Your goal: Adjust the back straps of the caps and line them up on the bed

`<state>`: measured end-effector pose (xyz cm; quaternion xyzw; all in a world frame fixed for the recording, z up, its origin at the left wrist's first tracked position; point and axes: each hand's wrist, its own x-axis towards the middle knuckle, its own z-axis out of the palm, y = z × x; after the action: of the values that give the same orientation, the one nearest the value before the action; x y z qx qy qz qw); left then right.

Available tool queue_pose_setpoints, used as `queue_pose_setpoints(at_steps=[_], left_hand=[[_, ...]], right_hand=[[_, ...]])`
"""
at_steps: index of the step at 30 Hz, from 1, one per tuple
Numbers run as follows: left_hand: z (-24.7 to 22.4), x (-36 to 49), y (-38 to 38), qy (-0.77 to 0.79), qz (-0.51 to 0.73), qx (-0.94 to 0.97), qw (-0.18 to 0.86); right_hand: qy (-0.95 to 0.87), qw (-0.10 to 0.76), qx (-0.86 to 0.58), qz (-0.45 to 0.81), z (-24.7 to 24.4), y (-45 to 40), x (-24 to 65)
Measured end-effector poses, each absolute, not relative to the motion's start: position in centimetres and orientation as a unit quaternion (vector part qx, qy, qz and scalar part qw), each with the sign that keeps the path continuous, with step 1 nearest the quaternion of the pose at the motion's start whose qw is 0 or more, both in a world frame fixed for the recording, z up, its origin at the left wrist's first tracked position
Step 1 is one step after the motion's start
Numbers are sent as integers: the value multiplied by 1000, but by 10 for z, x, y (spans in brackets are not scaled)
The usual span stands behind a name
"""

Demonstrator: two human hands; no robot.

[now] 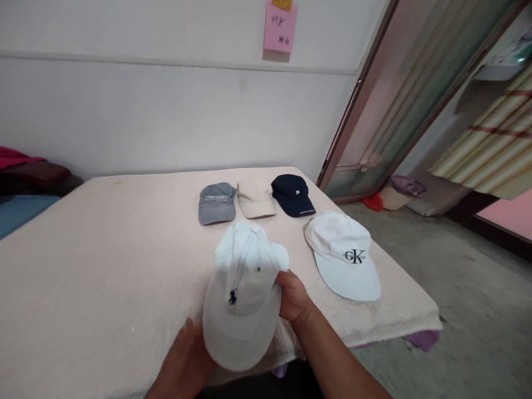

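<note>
A white baseball cap with a small dark horse-and-rider emblem is held up over the near edge of the covered surface, its brim towards me. My right hand grips the cap's right side, with the fingers partly hidden behind it. At the lower left of the brim, my left hand is slightly blurred, its fingers apart and not wrapped round the cap. Whether it touches the brim is unclear. To the right lies a white cap with CK lettering.
Behind, a grey cap, a beige cap and a navy cap lie in a row on the pale cover. A white wall with a pink note stands beyond. Right of the cover's edge is a grey floor.
</note>
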<state>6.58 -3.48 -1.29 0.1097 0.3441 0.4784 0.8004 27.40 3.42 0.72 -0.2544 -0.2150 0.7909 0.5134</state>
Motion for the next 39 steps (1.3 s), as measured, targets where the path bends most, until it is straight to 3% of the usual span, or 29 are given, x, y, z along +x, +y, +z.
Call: queue_pose_setpoints(at_steps=[4,13,18,23,30,39], left_hand=[[-8,61,-16,315,469,84,821],[-4,44,-8,449,523,14,724],[-15,31,-18,432,502,85,744],[-18,23,-26,425,489,72,759],[-5,16,-25,416,531,-7,739],[0,6,-25,264,414,222,843]], right_hand=[[-239,464,-227,822,11,20,282],[-382,272,-189,862,7,6,288],[-337,316,-151,874,13,6,288],[-337,295,-175,877,7,5,281],[-244,424,-172,855,9,12,278],[-280,323,-168,888,-3,21,274]])
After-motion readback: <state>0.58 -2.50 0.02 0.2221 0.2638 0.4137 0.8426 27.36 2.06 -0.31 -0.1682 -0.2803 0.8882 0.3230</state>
